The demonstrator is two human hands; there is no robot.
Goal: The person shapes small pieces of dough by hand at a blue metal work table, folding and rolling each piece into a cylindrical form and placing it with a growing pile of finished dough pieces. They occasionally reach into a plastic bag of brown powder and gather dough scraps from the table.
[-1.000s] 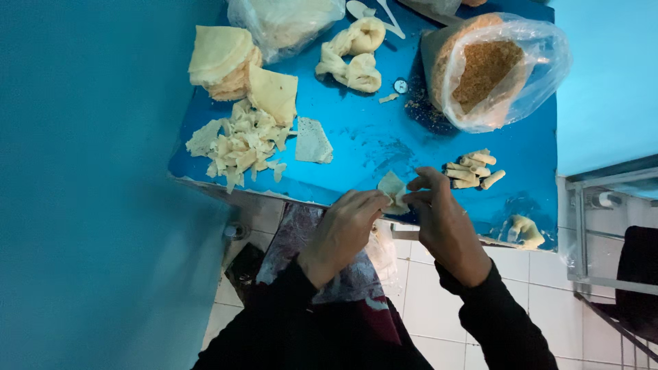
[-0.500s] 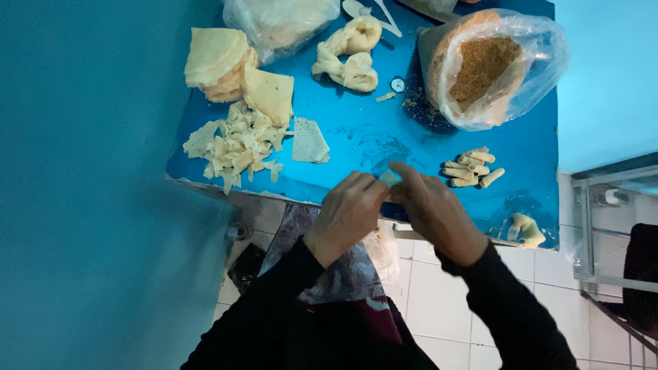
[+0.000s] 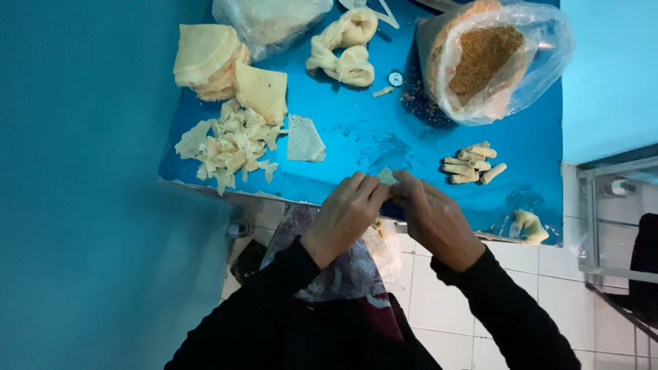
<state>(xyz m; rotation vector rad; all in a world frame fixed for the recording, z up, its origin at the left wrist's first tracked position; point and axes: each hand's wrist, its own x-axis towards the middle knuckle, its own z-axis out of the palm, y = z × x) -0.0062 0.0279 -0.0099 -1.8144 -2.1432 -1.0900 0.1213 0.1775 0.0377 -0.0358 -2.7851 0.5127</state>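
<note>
While your left hand [image 3: 346, 214] and right hand [image 3: 428, 218] meet at the near edge of the blue table [image 3: 356, 133], their fingertips are pressed together on a small pale piece of pastry sheet [image 3: 387, 176], only a corner of which shows above them. You seem to be rolling or folding it shut; how far the roll has got is hidden under your fingers. Just right of the grip lies a little heap of finished rolls [image 3: 471, 166]. Beyond and to the left of the grip sit a loose cut sheet [image 3: 302, 140] and a pile of torn scraps [image 3: 226, 144]; far beyond on the right, an open bag of brown crumbs [image 3: 486, 58]. To finish, keep an even squeeze so the thin sheet stays tight without tearing.
</note>
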